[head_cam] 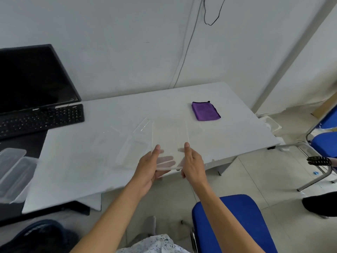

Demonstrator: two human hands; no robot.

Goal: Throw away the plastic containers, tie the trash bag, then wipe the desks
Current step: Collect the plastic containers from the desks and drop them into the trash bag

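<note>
Still on the throw-away step: left hand point(153, 161) and right hand point(191, 161) both grip a clear plastic container point(169, 137) at the surface point(73, 170) edge, probably empty; next needs the bin, unseen.

The container point(169, 136) between the hands is showing as clear, thin plastic, smooth and faintly glossy, with fingers visible through its wall. Another clear plastic container point(127, 143) is lying on the desk point(73, 170), its edges catching light. The desk top is looking matt and pale, with a slightly mottled, worn finish. The purple cloth point(205, 111) is appearing soft and fuzzy, with a dark stitched hem. 2 cloudy plastic boxes point(14, 172) at the left are looking semi-translucent and smooth. The keyboard point(42, 117) is reading as matt black plastic, the monitor point(34, 77) screen as dark and glossy. The chair seat point(235, 225) is looking like matt blue fabric on a shiny metal frame point(193, 238).
</note>
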